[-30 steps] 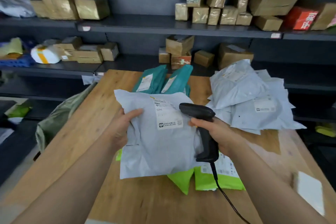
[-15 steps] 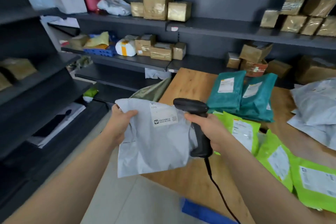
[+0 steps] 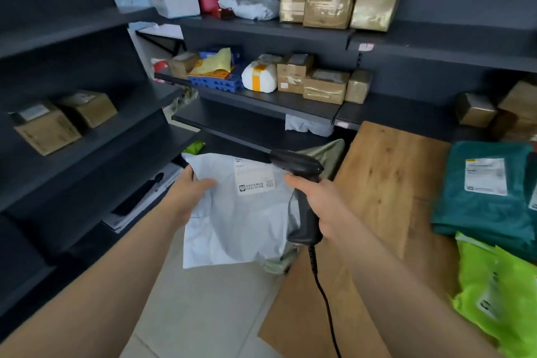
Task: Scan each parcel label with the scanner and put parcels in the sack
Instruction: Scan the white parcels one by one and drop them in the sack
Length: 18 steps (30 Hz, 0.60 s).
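My left hand grips the left edge of a grey poly-mailer parcel with a white label facing up. The parcel hangs over the floor, left of the wooden table. A black handheld scanner is gripped in my right hand, its head just right of the label and its cable trailing down. The olive-green sack shows behind the scanner at the table's left edge, mostly hidden by the parcel.
Teal parcels and bright green parcels lie on the table's right side. Dark shelving with taped cardboard boxes runs along the back and left. Pale tiled floor lies below the parcel.
My view has swung left. Both hands have carried the grey parcel and scanner off the table to its left side, over the floor near the sack.
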Motion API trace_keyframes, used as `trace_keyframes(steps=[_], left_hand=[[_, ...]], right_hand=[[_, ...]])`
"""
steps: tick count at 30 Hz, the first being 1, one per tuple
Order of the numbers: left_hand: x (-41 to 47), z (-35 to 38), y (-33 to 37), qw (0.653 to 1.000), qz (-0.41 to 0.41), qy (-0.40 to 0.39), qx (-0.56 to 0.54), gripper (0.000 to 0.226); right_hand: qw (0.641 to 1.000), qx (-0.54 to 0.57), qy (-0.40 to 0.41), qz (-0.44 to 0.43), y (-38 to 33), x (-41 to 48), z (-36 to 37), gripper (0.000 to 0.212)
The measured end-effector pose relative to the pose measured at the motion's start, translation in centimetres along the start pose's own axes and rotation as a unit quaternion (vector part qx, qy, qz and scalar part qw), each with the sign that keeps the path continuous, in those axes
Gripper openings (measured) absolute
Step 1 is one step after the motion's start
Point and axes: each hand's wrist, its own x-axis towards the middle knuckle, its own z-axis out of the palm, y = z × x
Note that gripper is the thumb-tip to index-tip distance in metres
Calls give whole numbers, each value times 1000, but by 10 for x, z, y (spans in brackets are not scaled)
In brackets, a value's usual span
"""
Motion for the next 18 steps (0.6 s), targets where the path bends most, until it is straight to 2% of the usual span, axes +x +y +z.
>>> trace_keyframes(steps=[8, 12, 18], left_hand=[[119, -38, -1, 999, -34, -25, 20, 45], [187, -41, 1, 994, -42, -89, 45, 31], [275, -21, -1, 969, -63, -215, 108, 38]], right_hand=[[999, -3, 28, 32, 0, 88, 66, 28], [995, 6, 93, 26, 7, 132, 91, 25], [976, 19, 214, 32, 17, 175, 103, 25]])
